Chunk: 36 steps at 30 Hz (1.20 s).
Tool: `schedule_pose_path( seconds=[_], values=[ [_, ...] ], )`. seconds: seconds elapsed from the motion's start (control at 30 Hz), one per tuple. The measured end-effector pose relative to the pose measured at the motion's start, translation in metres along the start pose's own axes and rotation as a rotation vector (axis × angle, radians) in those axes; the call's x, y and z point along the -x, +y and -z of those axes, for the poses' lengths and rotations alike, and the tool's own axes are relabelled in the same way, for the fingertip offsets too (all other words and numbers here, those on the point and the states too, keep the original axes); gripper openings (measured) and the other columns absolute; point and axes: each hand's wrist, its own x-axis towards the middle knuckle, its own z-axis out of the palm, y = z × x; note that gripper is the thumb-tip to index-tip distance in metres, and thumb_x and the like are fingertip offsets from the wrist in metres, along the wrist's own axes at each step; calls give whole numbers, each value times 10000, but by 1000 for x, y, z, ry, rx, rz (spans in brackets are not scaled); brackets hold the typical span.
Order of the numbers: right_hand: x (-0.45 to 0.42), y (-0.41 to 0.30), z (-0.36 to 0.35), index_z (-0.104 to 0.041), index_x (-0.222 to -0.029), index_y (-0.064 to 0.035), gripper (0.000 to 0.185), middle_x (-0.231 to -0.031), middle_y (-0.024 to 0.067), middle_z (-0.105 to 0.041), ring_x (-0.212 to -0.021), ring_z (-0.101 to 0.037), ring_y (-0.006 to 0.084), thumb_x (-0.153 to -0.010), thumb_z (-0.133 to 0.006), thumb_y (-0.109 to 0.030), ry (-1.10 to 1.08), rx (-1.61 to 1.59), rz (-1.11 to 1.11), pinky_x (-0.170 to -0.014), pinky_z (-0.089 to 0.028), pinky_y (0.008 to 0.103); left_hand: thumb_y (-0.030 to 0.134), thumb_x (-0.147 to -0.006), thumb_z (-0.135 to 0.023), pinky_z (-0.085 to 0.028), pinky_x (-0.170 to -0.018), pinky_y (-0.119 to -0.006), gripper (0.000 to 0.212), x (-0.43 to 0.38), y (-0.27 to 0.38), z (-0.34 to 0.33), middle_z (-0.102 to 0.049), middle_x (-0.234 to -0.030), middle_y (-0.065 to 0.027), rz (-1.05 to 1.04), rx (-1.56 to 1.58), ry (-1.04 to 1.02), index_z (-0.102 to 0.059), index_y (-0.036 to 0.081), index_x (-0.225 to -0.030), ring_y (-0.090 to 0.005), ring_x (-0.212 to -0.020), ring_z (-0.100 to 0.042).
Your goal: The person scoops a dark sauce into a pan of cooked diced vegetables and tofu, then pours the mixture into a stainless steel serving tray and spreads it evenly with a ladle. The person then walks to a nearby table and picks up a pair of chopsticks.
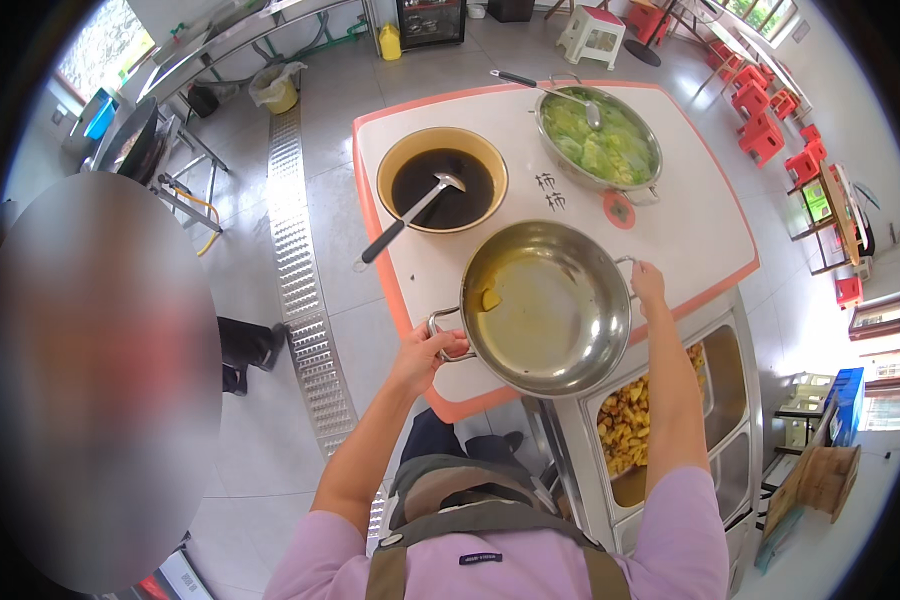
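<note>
Between my hands is a wide stainless-steel basin [551, 315] with two loop handles, level with the near end of a white table [690, 225]. My left hand [424, 356] grips its left handle and my right hand [647, 285] the right one. Inside are a yellow chunk of food [490, 300] and a thin film of yellowish liquid. I cannot tell whether the basin's base touches the table. Beyond it stands a yellow enamel bowl [386, 169] of dark liquid, a ladle [420, 206] resting across its rim. A steel pan [562, 161] of leafy greens in liquid holds another ladle [594, 114].
At my right, a steel food counter [750, 390] has wells, one with yellow diced food [624, 416]. A blurred person [97, 375] stands at my left beside a metal floor grate [300, 255]. A wok [131, 139] sits on a stand. Red stools [757, 135] line the right side.
</note>
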Motion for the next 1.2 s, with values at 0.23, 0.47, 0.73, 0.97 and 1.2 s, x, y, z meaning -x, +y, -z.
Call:
schedule_pose_path(
  seconds=[0.23,0.47,0.73,0.97,1.2],
  values=[
    [59,-88,-42,-556,-1032,-2,358,-1022,200,-531,-902,-522,319,-768,-564,-244,330,390,334,-794,-409,405,-11,-741,-569,-490,-725,-298,130,-20,-1,36,-579,-880,-126,16,40,-24,-489,17,-840,-172,-779,-600],
    [197,-310,-191,-517,-1107,-74,473,-1141,120,-438,-896,-500,259,-645,-614,-92,-113,243,1182,-721,-436,342,44,-784,-542,-480,-732,-289,85,-33,11,48,-594,-868,-88,18,-17,-39,-509,20,-858,-152,-784,-598],
    [183,-311,-261,-552,-774,-11,157,-945,293,-531,-556,-533,225,-633,-575,-75,3,650,1353,-479,-469,303,61,-809,-534,-478,-742,-286,164,-35,12,47,-611,-912,-98,-37,48,-102,-552,-3,-959,-160,-805,-600],
    [178,-300,-180,-525,-775,12,160,-1012,381,-487,-604,-572,245,-661,-550,-98,-84,631,1653,-525,-504,316,86,-813,-556,-489,-725,-293,171,-40,4,59,-610,-923,-123,49,95,-117,-549,-32,-936,-172,-803,-603],
    [179,-283,-110,-521,-809,-35,165,-979,213,-559,-803,-614,299,-665,-587,11,-29,-125,1329,-726,-494,348,188,-861,-518,-480,-760,-311,187,-54,-14,69,-603,-936,-138,18,30,-121,-535,3,-838,-204,-824,-605]
  ],
)
